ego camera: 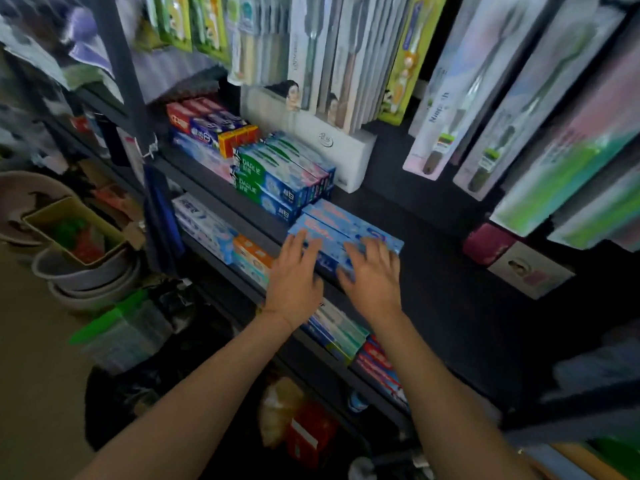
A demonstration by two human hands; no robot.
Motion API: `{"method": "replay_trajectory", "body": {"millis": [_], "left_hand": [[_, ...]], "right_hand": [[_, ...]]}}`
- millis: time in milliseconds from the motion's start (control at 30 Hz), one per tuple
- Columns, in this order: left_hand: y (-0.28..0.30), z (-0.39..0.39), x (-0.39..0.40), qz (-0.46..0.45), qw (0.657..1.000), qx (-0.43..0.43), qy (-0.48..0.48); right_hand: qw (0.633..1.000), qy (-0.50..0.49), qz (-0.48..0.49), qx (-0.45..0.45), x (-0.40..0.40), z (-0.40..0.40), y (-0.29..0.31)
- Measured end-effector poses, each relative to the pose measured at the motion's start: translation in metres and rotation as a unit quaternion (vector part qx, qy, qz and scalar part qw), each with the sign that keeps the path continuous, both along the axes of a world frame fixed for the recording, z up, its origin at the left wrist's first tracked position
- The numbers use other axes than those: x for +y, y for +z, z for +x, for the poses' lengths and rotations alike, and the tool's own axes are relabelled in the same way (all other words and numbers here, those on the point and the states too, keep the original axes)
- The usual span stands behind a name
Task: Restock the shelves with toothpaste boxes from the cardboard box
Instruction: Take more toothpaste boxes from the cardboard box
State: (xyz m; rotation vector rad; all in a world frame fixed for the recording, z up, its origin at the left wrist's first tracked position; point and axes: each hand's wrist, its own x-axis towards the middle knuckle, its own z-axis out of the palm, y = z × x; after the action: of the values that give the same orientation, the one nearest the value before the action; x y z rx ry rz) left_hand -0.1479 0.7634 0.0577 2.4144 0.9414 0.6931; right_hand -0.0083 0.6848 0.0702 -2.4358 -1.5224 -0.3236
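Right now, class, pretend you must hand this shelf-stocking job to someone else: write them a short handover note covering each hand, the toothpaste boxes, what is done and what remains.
Left hand: open, fingers flat on the light blue toothpaste boxes.
Right hand: open, also pressing on those boxes.
The boxes lie flat at the front edge of the dark shelf, just right of the stacked green Darlie boxes.
Done: this blue batch is on the shelf.
Left: square it up beside the Darlie stack. The cardboard box is not clearly in view, so remaining stock is unknown.

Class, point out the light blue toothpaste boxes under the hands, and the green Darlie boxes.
light blue toothpaste boxes (341,221): head view, top face behind the fingers.
green Darlie boxes (266,180): head view, front face of the stack.
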Motion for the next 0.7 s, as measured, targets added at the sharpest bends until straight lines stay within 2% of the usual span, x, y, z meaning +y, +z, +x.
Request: {"method": "replay_trajectory", "body": {"millis": [100,233,300,367,567,700], "left_hand": [[0.001,0.015,0.025,0.079,0.99,0.09,-0.075],[-0.002,0.036,0.046,0.124,0.97,0.158,-0.137],[-0.004,0.045,0.055,0.133,0.965,0.157,-0.16],[-0.004,0.05,0.062,0.141,0.963,0.144,-0.178],[-0.006,0.058,0.074,0.154,0.959,0.13,-0.201],[-0.009,0.049,0.053,0.136,0.976,0.086,-0.15]], "right_hand": [[0.999,-0.048,0.001,0.012,0.001,-0.001,-0.005],[0.982,-0.133,0.012,0.132,-0.005,0.001,-0.007],[0.969,-0.144,0.022,0.199,-0.008,0.003,-0.007],[0.962,-0.151,0.018,0.228,-0.007,0.005,-0.008],[0.959,-0.168,0.027,0.228,-0.006,0.004,-0.009],[0.956,-0.16,0.072,0.234,-0.032,-0.016,-0.009]]}}
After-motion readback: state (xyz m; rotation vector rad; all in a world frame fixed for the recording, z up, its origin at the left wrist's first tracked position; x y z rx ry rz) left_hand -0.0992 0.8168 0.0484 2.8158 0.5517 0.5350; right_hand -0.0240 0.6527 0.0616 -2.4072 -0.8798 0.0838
